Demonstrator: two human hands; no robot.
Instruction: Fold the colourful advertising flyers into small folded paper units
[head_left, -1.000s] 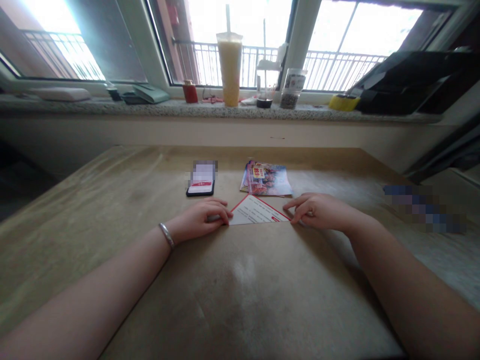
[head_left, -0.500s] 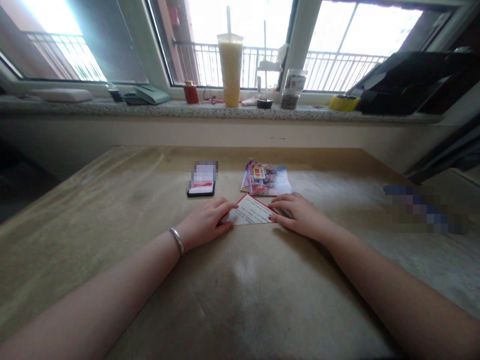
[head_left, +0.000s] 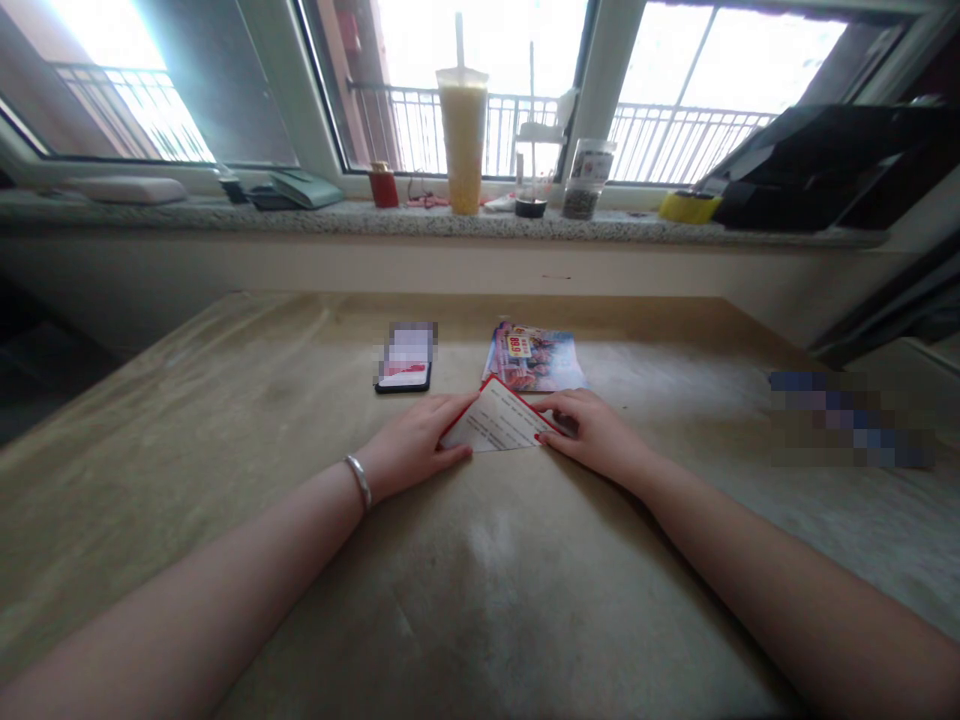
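Observation:
A sheet of paper [head_left: 499, 420], folded into a triangle, is between my hands above the table. Its near face is white with lines of print, and red shows along its two upper edges. My left hand [head_left: 420, 440], with a silver bangle at the wrist, grips the left corner, thumb in front. At the right corner, my right hand [head_left: 596, 432] pinches the paper between thumb and curled fingers. The apex points away from me and overlaps the lower edge of some colourful printed leaflets [head_left: 551, 360]. The back of the paper is hidden.
A phone [head_left: 406, 360] lies left of the leaflets on the table [head_left: 480, 600]. Along the windowsill [head_left: 315, 222] stand a tall yellow drink cup [head_left: 463, 140], a red bottle [head_left: 383, 187], small clear containers, yellow tape [head_left: 690, 206] and a black bag [head_left: 817, 165]. A blurred item lies far right.
The paper's apex has risen and moved slightly away from me, now overlapping the leaflets. My right fingers have curled more at its edge, and my left fingers have slid up the left edge.

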